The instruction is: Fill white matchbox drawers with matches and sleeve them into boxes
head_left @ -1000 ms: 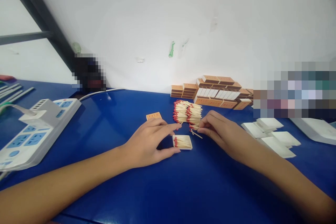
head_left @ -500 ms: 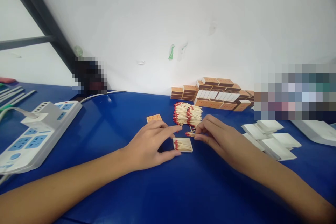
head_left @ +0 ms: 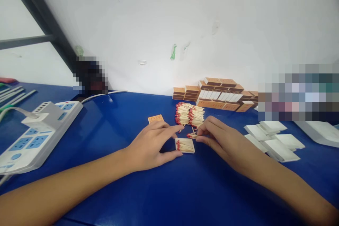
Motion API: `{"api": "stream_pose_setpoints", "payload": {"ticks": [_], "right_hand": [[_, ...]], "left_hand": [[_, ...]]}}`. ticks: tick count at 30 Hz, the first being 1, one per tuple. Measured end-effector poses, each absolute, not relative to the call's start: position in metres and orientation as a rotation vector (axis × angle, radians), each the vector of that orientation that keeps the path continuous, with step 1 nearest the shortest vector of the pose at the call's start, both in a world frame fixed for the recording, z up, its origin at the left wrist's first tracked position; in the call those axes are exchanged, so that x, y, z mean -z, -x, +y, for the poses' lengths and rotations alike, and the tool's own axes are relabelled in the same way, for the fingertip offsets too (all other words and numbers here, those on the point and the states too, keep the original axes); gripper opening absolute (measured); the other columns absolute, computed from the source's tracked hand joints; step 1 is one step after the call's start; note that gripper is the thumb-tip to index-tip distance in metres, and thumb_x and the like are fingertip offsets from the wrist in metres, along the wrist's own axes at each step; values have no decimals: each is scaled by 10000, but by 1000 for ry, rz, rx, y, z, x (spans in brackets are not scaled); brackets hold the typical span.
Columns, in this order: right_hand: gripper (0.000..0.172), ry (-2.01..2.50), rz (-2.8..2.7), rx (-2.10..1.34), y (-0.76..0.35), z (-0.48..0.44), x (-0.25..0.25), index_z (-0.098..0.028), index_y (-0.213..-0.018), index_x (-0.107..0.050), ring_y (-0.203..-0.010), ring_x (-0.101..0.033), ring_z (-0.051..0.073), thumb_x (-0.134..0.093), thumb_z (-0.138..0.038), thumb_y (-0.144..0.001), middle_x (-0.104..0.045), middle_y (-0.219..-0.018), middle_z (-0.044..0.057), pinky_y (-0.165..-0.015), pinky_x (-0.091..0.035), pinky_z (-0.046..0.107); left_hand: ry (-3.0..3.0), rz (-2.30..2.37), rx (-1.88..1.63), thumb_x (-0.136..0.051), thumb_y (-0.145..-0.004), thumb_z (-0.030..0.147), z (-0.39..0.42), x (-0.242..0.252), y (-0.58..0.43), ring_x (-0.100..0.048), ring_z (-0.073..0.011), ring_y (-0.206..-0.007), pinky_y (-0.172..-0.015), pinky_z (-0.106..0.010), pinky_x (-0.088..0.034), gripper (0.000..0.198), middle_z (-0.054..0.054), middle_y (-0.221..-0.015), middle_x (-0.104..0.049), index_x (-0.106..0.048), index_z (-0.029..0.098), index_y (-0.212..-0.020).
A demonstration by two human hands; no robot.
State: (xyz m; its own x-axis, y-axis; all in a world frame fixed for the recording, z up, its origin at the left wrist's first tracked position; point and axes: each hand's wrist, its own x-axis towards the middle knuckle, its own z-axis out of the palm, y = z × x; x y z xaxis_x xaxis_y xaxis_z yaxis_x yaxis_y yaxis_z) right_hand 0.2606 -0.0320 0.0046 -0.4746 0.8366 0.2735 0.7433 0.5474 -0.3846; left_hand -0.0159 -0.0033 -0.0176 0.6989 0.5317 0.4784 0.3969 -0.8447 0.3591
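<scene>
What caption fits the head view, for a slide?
Left hand at a match tray, right hand pinching matches near the pile.

Deep blue covers the table (head_left: pixel 132 197), and the heap of matches (head_left: pixel 197 114) shows cream sticks with red heads, as do those in the white tray (head_left: pixel 186 152). The stacked matchboxes (head_left: pixel 215 103) alternate orange with dark brown bands, broken by a striped white row. The power strip (head_left: pixel 47 152) is white with blue socket panels (head_left: pixel 37 142); the wall (head_left: pixel 159 7), pale grey.
</scene>
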Motion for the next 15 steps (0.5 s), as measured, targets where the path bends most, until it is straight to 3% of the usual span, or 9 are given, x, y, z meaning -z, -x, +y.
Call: {"api": "stream_pose_setpoints", "payload": {"ticks": [9, 15], "right_hand": [[80, 1232, -2440, -186, -247, -39, -2, -223, -975, -563, -786, -665, 176, -572, -198, -1051, -633, -988, 36, -669, -532, 304], [109, 1253, -2465, -83, -236, -43, 13, -222, -975, -568, -753, -685, 195, -655, -271, -1019, -656, -966, 30, -624, -533, 320]], "left_hand": [[-2690, 718, -879, -766, -951, 419, -5, 17, 15, -667, -243, -1088, -978, -419, -569, 634, -45, -1138, -765, -487, 201, -1477], [-2695, 688, -901, -784, -938, 401, -5, 17, 15, -667, -237, -1091, -975, -400, -574, 640, -46, -1146, -764, -488, 199, -1469]]}}
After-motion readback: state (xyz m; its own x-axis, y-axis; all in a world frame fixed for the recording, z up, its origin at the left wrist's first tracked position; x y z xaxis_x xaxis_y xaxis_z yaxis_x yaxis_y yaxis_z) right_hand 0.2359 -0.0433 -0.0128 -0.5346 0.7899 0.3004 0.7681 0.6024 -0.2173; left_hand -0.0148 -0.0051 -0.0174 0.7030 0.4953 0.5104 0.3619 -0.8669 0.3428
